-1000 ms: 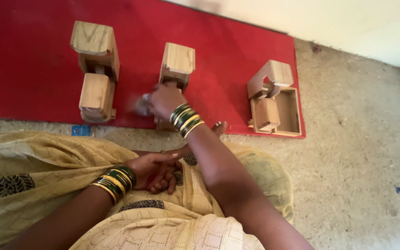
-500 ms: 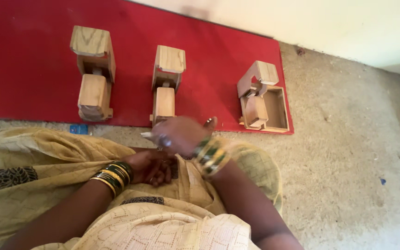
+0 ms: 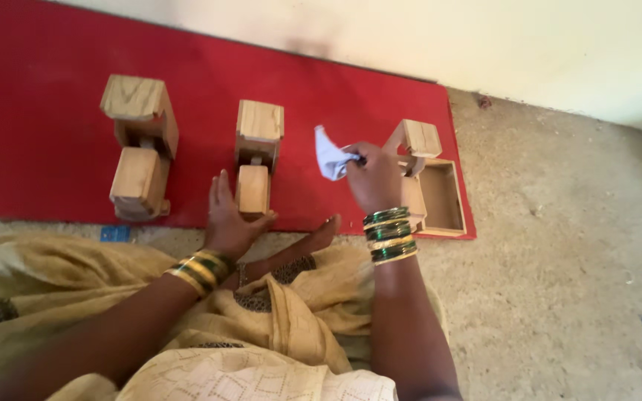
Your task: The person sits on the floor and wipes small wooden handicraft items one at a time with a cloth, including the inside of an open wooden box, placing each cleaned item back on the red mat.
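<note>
The small white cloth is now pinched in the fingers of the right hand, lifted over the red mat at about one o'clock from the middle wooden toy. Half a second ago that hand was drawn back near the lap; it has swung out toward the right-hand wooden toy, which lies just beside it at three o'clock. The left hand has come forward from the lap, fingers spread and resting against the middle toy's near end.
</note>
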The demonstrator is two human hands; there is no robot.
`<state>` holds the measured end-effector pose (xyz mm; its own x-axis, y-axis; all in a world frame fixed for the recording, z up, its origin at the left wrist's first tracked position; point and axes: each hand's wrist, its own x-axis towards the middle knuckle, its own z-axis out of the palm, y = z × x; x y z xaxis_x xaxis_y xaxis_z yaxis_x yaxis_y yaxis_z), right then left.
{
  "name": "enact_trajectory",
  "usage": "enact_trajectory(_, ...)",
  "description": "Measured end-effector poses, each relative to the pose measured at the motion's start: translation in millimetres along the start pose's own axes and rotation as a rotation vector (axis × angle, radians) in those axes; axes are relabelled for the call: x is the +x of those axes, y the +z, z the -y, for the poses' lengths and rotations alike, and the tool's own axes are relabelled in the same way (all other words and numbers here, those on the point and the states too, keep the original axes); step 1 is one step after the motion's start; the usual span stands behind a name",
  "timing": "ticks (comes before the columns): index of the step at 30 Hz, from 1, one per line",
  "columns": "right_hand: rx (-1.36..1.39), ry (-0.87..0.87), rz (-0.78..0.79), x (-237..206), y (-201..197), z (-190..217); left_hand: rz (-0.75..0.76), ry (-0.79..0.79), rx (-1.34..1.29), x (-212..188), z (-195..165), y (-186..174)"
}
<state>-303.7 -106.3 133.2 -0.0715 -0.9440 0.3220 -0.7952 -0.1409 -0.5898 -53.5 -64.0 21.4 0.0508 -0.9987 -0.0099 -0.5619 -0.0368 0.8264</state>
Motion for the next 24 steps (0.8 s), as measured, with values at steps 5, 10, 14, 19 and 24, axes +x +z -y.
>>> enact_trajectory(5, 0.078, 0.008, 0.061, -8, -4, 12, -0.019, -0.236, 0.061, 29, -7, 31)
enact_trajectory(10, 0.074, 0.036, 0.157, -10, -7, 26, -0.132, -0.234, 0.000, 35, 8, 44)
enact_trajectory(14, 0.020, 0.024, 0.185, -10, -6, 36, -0.262, -0.189, -0.029, 38, 25, 21)
enact_trajectory(19, -0.001, -0.017, 0.249, -13, -4, 39, -0.357, -0.098, 0.049, 34, 49, -30)
enact_trajectory(24, 0.036, -0.033, 0.314, -12, 2, 36, -0.358, -0.069, 0.010, 39, 54, -46)
